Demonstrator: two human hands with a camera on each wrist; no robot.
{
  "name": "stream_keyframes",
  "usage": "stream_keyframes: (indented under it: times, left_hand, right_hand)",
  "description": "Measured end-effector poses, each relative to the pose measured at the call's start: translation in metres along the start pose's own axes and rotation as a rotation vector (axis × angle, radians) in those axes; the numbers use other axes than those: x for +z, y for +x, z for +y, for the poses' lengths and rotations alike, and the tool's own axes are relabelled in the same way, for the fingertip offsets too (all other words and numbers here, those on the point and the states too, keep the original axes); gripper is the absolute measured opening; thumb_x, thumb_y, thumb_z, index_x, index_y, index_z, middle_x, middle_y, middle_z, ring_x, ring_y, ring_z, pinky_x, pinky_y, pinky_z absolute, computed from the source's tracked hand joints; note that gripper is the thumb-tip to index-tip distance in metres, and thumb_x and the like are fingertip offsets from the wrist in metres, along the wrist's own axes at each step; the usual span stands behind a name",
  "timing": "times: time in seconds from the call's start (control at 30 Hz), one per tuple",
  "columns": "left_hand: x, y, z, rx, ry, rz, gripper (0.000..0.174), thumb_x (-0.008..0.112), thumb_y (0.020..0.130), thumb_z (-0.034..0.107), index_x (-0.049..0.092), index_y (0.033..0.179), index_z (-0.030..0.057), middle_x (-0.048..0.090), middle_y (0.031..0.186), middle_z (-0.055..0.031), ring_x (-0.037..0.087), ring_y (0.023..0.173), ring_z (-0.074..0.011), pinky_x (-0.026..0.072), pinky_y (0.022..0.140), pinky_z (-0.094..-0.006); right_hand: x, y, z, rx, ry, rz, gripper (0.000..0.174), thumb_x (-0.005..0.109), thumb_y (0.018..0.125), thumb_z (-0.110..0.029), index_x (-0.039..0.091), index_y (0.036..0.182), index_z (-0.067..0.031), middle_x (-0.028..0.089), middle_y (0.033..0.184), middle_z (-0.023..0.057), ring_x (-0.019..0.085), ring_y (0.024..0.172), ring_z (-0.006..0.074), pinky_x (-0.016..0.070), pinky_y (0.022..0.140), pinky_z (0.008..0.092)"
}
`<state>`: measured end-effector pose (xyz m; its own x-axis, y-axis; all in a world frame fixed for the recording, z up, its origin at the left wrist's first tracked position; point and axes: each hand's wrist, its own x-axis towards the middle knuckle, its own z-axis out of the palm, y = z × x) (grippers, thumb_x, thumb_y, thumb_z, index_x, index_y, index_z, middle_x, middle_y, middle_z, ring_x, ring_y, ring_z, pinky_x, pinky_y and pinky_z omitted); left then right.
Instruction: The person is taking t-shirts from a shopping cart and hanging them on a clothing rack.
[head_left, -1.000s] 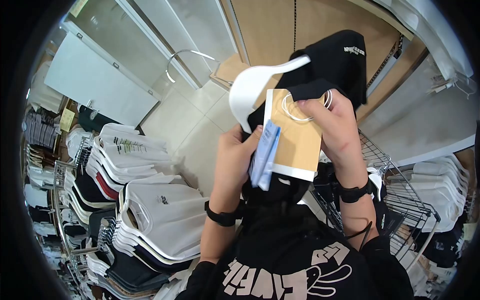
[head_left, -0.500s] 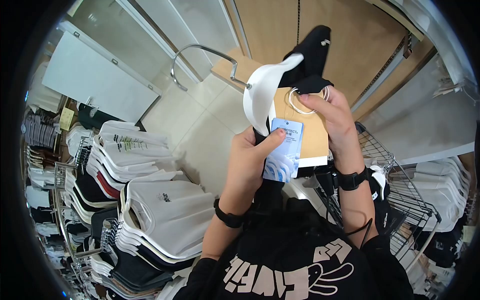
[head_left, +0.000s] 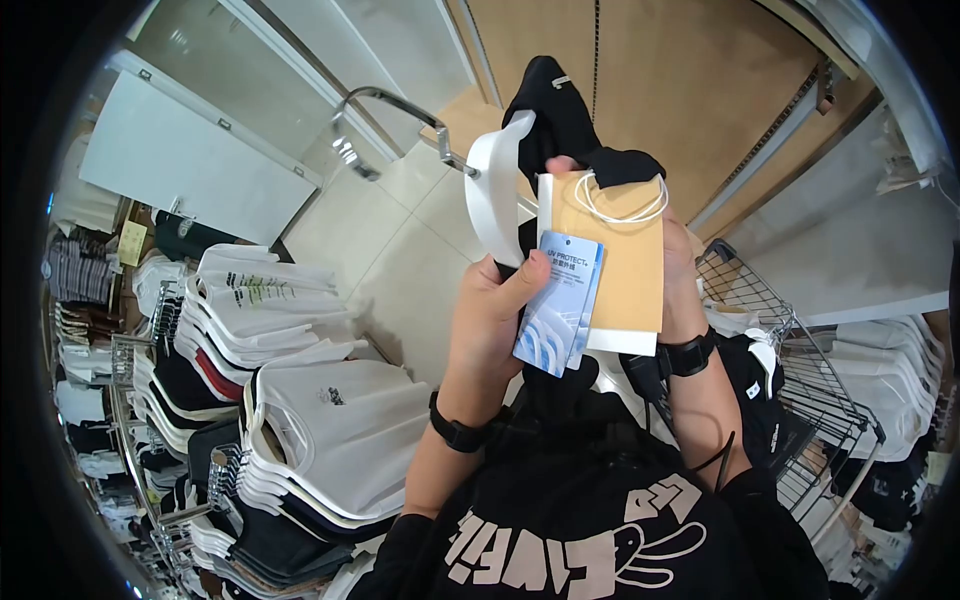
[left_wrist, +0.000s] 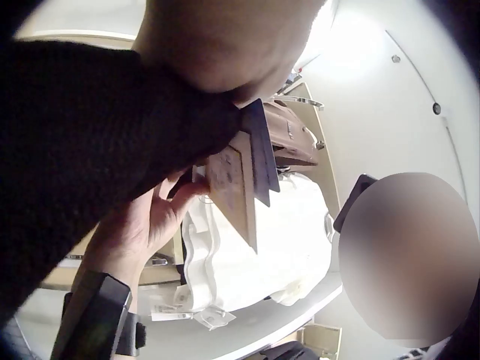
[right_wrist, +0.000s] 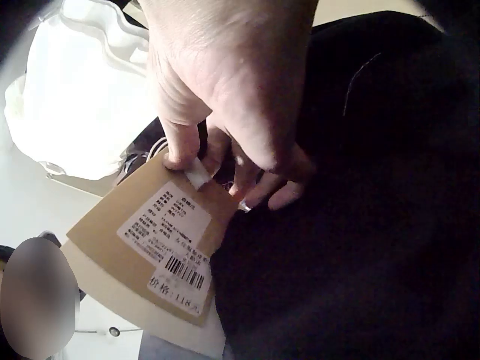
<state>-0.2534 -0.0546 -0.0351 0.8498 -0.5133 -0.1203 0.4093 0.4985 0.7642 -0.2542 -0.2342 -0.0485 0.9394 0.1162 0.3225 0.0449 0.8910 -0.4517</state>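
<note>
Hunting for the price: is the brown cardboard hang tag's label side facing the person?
Away. The brown cardboard hang tag shows the head camera a plain face; its barcode sticker faces the right wrist camera.

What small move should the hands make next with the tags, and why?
Probably the right hand should flip the brown tag: its plain side faces the head view, while its barcode label faces away. The left hand pinches the blue tag.

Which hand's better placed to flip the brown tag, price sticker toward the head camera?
Probably right. The right hand pinches the brown tag at its top, on the price sticker side; the left hand is occupied, thumb pinning the blue tag.
</note>
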Motion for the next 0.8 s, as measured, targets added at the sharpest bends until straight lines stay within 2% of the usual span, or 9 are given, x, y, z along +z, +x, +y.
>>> stream_keyframes:
  times: [0.1,0.17,0.2,0.3,0.4,0.47,0.53,0.73,0.8]
  left_hand:
    - [-0.006,0.001,-0.001,-0.009,0.058,0.019,0.026,0.066,0.092,0.018,0.061,0.108,-0.0017,0.067,0.088,-0.0058,0.065,0.076,-0.0123,0.0538,0.072,-0.0275]
    - [-0.003,-0.004,-0.003,0.071,0.079,0.034,0.028,0.066,0.091,0.016,0.059,0.111,-0.0016,0.066,0.093,-0.006,0.064,0.081,-0.0127,0.0526,0.075,-0.0273]
    - [-0.002,-0.004,-0.004,0.151,0.098,0.048,0.03,0.066,0.09,0.015,0.058,0.114,-0.0015,0.066,0.097,-0.0062,0.064,0.086,-0.013,0.0514,0.079,-0.0272]
    - [-0.007,0.006,-0.007,0.103,0.146,0.241,0.03,0.058,0.089,0.006,0.055,0.118,-0.0014,0.063,0.111,-0.01,0.063,0.097,-0.0174,0.0514,0.082,-0.0289]
    - [-0.02,0.01,0.003,0.082,0.191,0.228,0.029,0.056,0.091,0.013,0.056,0.115,-0.0031,0.065,0.106,-0.0121,0.065,0.096,-0.0204,0.0525,0.084,-0.0313]
    - [-0.025,0.009,0.009,0.001,0.226,0.185,0.034,0.055,0.092,0.019,0.055,0.115,-0.0052,0.066,0.105,-0.0143,0.066,0.098,-0.0233,0.0527,0.087,-0.0333]
    - [-0.021,0.009,0.011,0.026,-0.042,0.131,0.027,0.056,0.092,0.021,0.061,0.104,-0.0033,0.068,0.091,-0.0117,0.068,0.081,-0.0187,0.0556,0.076,-0.0305]
    - [-0.01,0.008,-0.005,0.042,0.044,-0.028,0.048,0.05,0.097,0.035,0.055,0.118,-0.0077,0.066,0.106,-0.0152,0.065,0.096,-0.0197,0.0509,0.084,-0.0312]
    - [-0.005,0.001,-0.003,0.016,0.114,-0.114,0.044,0.056,0.094,0.029,0.055,0.118,-0.0076,0.066,0.107,-0.0136,0.064,0.097,-0.0175,0.0498,0.084,-0.0295]
  right_hand:
    - [-0.017,-0.003,0.003,-0.064,0.067,0.111,0.042,0.058,0.09,-0.012,0.049,0.127,0.0074,0.053,0.129,0.026,0.052,0.123,0.0315,0.0435,0.103,0.0416]
    - [-0.026,0.001,0.0,-0.073,-0.024,-0.046,0.04,0.062,0.089,-0.009,0.052,0.125,0.0059,0.059,0.123,0.0198,0.059,0.112,0.0267,0.0478,0.096,0.038]
    - [-0.009,0.0,-0.005,-0.102,-0.178,0.199,0.036,0.066,0.088,-0.009,0.056,0.12,0.0052,0.062,0.118,0.0142,0.062,0.103,0.0222,0.0498,0.089,0.0321]
    - [0.001,-0.004,-0.029,0.013,-0.467,0.356,0.039,0.069,0.087,-0.013,0.056,0.12,0.0026,0.064,0.111,0.012,0.062,0.1,0.0191,0.0479,0.09,0.0316]
    - [0.003,-0.011,-0.058,0.077,-0.627,0.324,0.034,0.068,0.088,-0.014,0.059,0.115,0.0047,0.068,0.104,0.0095,0.064,0.092,0.0123,0.051,0.08,0.025]
    - [0.003,-0.012,-0.085,0.339,-0.969,0.146,0.034,0.069,0.089,-0.015,0.06,0.115,0.0048,0.069,0.095,0.0069,0.065,0.084,0.0108,0.0514,0.074,0.0238]
    - [0.013,-0.005,-0.096,0.375,-1.004,0.143,0.031,0.069,0.088,-0.018,0.063,0.11,0.004,0.069,0.086,0.0031,0.064,0.075,0.0078,0.0494,0.068,0.0215]
    - [0.032,0.035,-0.084,0.444,-1.335,-0.156,0.028,0.07,0.087,-0.027,0.067,0.098,-0.0023,0.059,0.068,-0.0019,0.051,0.062,0.005,0.0401,0.056,0.0225]
    - [0.037,0.046,-0.077,0.497,-1.36,-0.148,0.028,0.07,0.088,-0.026,0.067,0.102,-0.0021,0.065,0.077,-0.0014,0.054,0.069,0.0033,0.044,0.06,0.0216]
